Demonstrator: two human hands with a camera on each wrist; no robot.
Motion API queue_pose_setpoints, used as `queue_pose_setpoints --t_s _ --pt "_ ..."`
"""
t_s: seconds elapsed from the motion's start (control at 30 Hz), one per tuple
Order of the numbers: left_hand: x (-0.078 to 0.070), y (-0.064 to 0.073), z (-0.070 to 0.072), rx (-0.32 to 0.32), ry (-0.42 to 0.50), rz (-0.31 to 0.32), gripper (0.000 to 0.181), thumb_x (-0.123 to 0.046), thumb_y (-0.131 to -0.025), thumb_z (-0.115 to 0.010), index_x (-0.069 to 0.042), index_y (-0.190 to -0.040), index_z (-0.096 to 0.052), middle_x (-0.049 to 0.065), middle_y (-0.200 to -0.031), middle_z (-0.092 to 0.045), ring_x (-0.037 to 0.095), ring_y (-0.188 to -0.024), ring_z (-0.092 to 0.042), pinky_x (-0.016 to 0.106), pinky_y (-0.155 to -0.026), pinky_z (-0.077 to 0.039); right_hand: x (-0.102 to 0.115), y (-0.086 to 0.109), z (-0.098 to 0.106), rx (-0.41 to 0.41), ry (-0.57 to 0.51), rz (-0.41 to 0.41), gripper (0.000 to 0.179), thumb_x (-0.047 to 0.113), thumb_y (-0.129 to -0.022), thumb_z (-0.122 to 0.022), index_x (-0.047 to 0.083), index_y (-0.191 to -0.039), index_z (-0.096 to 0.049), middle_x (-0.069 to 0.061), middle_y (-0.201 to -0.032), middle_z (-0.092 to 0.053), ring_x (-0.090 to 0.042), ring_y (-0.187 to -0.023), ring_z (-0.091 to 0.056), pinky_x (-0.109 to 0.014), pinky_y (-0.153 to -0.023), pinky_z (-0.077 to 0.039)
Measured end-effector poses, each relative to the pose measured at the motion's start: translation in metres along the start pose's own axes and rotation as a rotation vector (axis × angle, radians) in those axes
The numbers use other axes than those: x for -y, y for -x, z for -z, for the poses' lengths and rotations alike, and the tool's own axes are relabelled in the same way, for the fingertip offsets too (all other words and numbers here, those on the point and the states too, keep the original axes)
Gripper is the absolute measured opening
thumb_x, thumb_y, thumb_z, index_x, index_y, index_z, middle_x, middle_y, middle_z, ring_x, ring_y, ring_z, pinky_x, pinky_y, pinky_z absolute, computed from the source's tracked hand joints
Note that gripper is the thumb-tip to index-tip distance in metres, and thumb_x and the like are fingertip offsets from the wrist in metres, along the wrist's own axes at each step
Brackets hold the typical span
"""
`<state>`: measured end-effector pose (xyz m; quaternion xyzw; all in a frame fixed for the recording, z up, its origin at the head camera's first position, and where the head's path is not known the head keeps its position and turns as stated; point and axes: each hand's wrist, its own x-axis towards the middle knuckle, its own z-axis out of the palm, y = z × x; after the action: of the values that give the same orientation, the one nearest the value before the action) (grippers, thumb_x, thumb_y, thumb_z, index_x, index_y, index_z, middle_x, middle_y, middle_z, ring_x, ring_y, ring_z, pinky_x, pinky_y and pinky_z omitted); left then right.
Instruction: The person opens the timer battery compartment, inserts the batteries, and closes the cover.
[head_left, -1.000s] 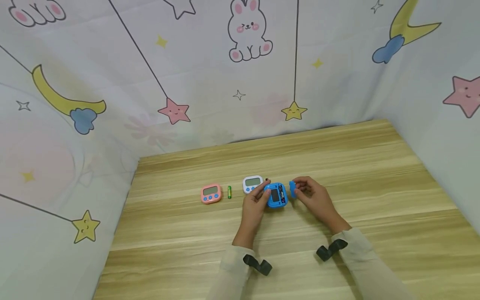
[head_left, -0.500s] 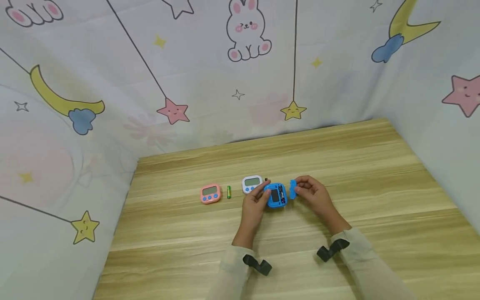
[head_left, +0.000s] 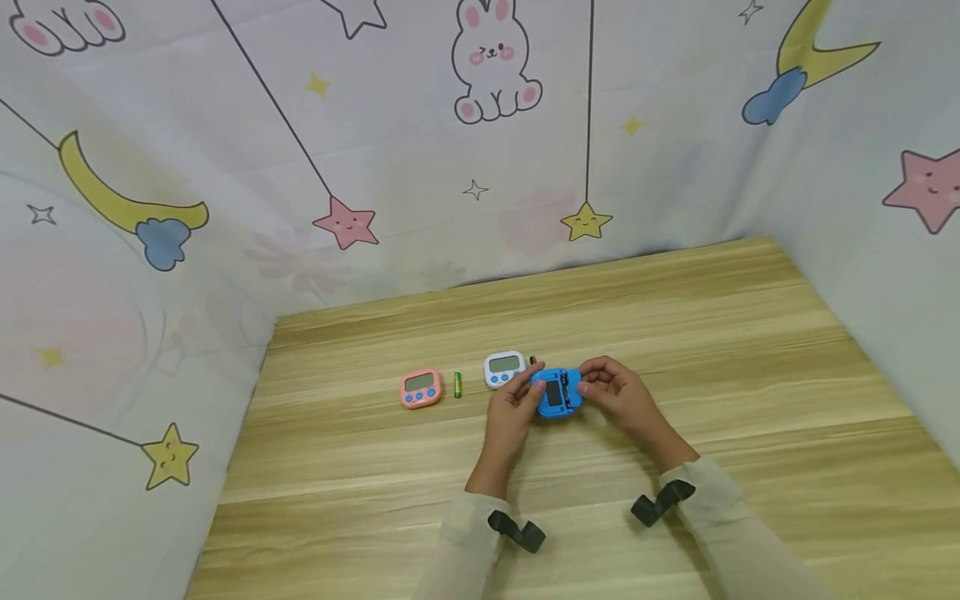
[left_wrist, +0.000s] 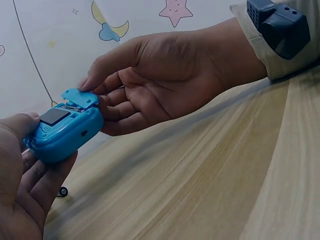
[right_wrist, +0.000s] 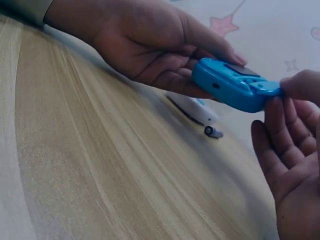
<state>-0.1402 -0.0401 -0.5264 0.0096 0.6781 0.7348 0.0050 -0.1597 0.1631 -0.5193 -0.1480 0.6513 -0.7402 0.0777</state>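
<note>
My left hand (head_left: 512,417) grips a blue digital timer (left_wrist: 65,132) by its left side, back face up, thumb on top and fingers beneath. A dark rectangular patch (left_wrist: 54,116) shows on that back. Between thumb and fingers, my right hand (head_left: 624,402) pinches a small blue battery cover (left_wrist: 81,97). The cover sits tilted at the battery slot along the timer's right edge, overlapping it in the head view. In the right wrist view the cover (right_wrist: 266,88) lies against the timer's end, its outer edge under the right thumb. The timer is held above the table.
A white timer (head_left: 504,368) lies just behind my left hand, with a dark battery (right_wrist: 213,132) beside it. Farther left are a pink timer (head_left: 422,388) and a green battery (head_left: 458,384). A printed cloth wall (head_left: 420,167) borders the wood-grain table (head_left: 337,492).
My right hand has brought the battery cover leftward from a gap beside the timer to its slot. The cover has turned flatter. The left hand has shifted slightly right with the timer.
</note>
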Motion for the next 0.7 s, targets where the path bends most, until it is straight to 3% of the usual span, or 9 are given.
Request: queue_pose_setpoints --t_s 0.17,0.33,0.57,0.7 --pt "-0.001 -0.001 -0.002 0.006 0.010 0.007 0.035 -0.024 -0.097 -0.063 -0.010 -0.129 -0.064 0.009 -0.123 -0.066 0.018 -0.112 -0.062 0.025 -0.089 -0.050 -0.001 -0.001 0.000 -0.005 0.119 -0.015 0.028 0.009 -0.091 -0.069 -0.004 -0.114 -0.058 -0.012 -0.097 -0.060 -0.013 -0.086 -0.060 -0.021 -0.074 -0.052" --pt "-0.001 -0.003 -0.001 0.023 0.012 0.025 0.036 -0.018 -0.098 -0.061 -0.005 -0.132 -0.061 0.014 -0.122 -0.065 0.020 -0.112 -0.062 0.024 -0.087 -0.051 -0.001 -0.001 0.000 0.006 0.157 0.003 0.027 0.008 -0.091 -0.069 -0.001 -0.114 -0.059 -0.015 -0.095 -0.059 -0.015 -0.084 -0.059 -0.021 -0.072 -0.051" --pt "-0.031 0.006 -0.005 0.021 -0.008 0.029 0.035 -0.015 -0.097 -0.061 -0.001 -0.129 -0.062 0.015 -0.120 -0.066 0.019 -0.110 -0.063 0.024 -0.087 -0.051 0.027 0.001 -0.009 0.022 0.207 0.028 0.028 -0.002 -0.091 -0.066 -0.009 -0.116 -0.056 -0.019 -0.092 -0.058 -0.017 -0.081 -0.057 -0.022 -0.071 -0.051" --pt "-0.033 0.007 -0.006 0.007 -0.031 0.026 0.033 -0.015 -0.097 -0.062 -0.002 -0.128 -0.063 0.014 -0.119 -0.066 0.021 -0.109 -0.064 0.027 -0.088 -0.052 0.030 0.002 -0.011 0.016 0.253 0.047 0.029 -0.002 -0.090 -0.066 -0.007 -0.117 -0.057 -0.016 -0.089 -0.058 -0.018 -0.079 -0.057 -0.023 -0.069 -0.051"
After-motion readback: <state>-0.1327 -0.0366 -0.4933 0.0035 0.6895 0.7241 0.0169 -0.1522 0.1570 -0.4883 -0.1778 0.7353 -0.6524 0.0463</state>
